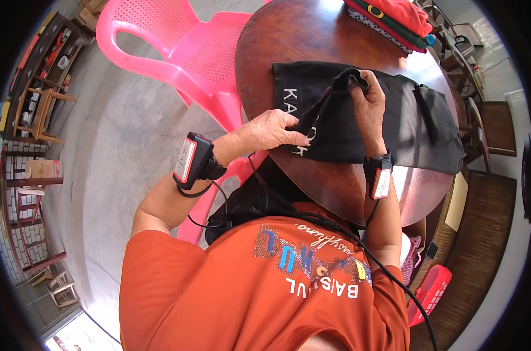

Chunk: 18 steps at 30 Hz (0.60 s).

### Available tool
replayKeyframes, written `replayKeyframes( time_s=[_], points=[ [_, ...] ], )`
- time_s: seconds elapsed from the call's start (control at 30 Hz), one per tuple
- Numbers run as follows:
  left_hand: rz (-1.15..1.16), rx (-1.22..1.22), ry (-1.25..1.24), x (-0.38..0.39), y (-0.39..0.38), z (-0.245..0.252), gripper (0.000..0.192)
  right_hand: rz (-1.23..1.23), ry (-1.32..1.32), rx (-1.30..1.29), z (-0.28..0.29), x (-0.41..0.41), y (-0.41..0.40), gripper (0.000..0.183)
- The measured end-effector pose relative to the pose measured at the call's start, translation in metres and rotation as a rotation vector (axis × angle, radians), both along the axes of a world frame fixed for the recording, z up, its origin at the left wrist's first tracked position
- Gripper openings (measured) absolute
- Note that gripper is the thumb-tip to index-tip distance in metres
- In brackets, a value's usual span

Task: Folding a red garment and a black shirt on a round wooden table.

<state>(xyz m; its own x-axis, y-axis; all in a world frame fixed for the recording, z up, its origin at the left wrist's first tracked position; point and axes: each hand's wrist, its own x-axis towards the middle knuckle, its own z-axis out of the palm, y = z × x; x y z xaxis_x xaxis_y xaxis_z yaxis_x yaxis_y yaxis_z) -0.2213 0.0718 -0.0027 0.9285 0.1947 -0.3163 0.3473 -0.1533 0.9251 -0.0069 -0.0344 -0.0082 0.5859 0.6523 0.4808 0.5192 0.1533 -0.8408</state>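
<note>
A black cloth garment (397, 118) with white lettering lies partly folded on a round, dark brown wooden table (287, 35). My right hand (369, 105) pinches a raised, bunched edge of it between thumb and fingers, above the table. From there a dark fold slants down towards my left hand (274, 130). That hand rests at the garment's left part, thumb on the cloth near the lettering and fingers spread from it. Whether its fingertips grip the fold is hidden. Both wrists carry strapped black devices with cables.
A stack of folded clothes (392, 22), red on top, sits at the table's far right. Beside the table's left edge stands a pink plastic chair (204, 52). A black cable (392, 276) crosses my body. A red plastic object (429, 291) lies at lower right.
</note>
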Motion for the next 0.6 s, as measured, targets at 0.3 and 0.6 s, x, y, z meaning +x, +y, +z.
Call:
replayKeyframes(
  time_s=[0.3, 0.6],
  points=[
    [-0.127, 0.52, 0.042, -0.002, -0.001, 0.006, 0.032, 0.153, 0.065, -0.152, -0.002, -0.021, 0.01, 0.048],
    [0.012, 0.442, 0.036, -0.009, -0.005, 0.016, 0.031, 0.276, -0.385, -0.257, -0.005, -0.032, 0.018, 0.077]
  ],
)
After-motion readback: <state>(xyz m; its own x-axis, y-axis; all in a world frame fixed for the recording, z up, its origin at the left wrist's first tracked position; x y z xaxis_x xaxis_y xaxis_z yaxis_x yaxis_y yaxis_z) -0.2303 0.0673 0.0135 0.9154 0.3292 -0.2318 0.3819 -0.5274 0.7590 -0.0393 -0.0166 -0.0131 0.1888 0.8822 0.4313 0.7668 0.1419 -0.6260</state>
